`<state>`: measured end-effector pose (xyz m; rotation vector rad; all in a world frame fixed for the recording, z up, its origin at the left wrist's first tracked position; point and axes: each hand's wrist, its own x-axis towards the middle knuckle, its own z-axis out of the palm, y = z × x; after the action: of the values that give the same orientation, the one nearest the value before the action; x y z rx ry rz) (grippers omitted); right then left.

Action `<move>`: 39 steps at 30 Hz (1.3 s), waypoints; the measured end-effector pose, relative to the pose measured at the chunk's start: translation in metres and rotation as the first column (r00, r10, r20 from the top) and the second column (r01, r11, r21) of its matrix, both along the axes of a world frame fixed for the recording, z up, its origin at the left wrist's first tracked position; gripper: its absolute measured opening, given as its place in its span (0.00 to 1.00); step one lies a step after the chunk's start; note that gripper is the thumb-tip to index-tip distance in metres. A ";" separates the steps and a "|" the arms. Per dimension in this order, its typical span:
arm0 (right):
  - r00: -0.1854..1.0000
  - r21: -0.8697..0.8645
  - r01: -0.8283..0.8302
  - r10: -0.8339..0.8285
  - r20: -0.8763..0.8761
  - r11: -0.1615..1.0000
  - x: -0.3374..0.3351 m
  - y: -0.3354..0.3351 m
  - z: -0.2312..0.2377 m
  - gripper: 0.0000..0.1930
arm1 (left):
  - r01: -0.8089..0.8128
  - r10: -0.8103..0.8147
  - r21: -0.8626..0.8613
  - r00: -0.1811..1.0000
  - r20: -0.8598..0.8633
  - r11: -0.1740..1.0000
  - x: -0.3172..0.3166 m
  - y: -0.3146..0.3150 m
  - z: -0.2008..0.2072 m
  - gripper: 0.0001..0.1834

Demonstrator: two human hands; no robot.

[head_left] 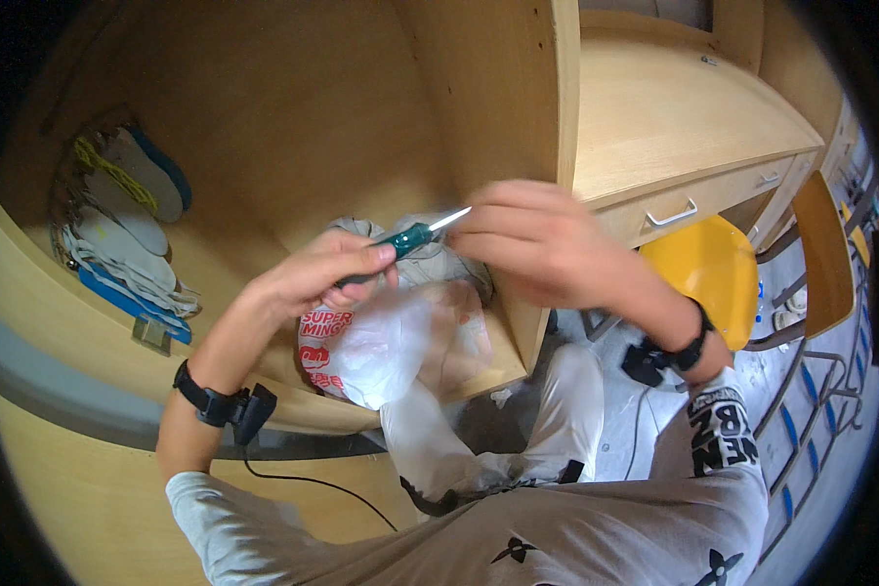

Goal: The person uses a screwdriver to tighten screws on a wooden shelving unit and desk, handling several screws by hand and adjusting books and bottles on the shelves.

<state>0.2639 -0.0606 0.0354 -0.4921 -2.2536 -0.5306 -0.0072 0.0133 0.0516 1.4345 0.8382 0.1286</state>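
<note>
My left hand (337,271) is closed around the dark green handle of a screwdriver (413,237). Its short silver shaft points up and to the right. Beside the tip is my right hand (532,239), blurred by motion with its fingers bent inward; whether it touches the shaft or holds something small cannot be made out. Below both hands a white plastic bag (376,347) with red print lies on the cabinet floor. A crumpled grey cloth (435,264) lies behind the bag, partly hidden by the hands.
Around the bag stands an open wooden cabinet (293,117). Insoles (151,171), a yellow cord (117,176) and white gloves (132,269) lie at its left side. To the right are a desk (674,117) with a drawer handle (672,212) and a yellow chair (703,269).
</note>
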 end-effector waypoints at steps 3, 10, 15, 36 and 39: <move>0.994 0.080 0.049 -0.041 -0.097 0.996 0.060 -0.024 0.019 0.11 | -0.160 0.159 0.060 0.987 0.006 0.985 0.000 0.008 0.014 0.22; 0.932 -0.288 0.363 -0.341 0.127 0.886 0.159 -0.002 0.011 0.25 | -0.076 0.087 0.101 0.990 -0.107 0.992 0.015 0.032 0.027 0.25; 0.886 -0.189 0.435 -0.382 0.261 0.880 0.150 0.009 0.006 0.34 | -0.104 0.139 0.178 0.971 -0.195 0.978 0.017 0.032 0.041 0.25; 0.851 -0.151 0.500 -0.451 0.269 0.853 0.153 0.018 0.002 0.37 | 0.085 0.187 0.714 0.937 -0.294 0.695 0.015 0.006 0.026 0.17; 0.841 -0.116 0.512 -0.470 0.267 0.851 0.153 0.016 0.003 0.36 | 0.255 0.191 0.958 0.942 -0.277 0.133 0.021 -0.012 0.030 0.12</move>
<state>0.4164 -0.0449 0.0388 -1.1844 -2.4058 -0.6659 0.0140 0.0012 0.0819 2.8918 1.0460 0.5122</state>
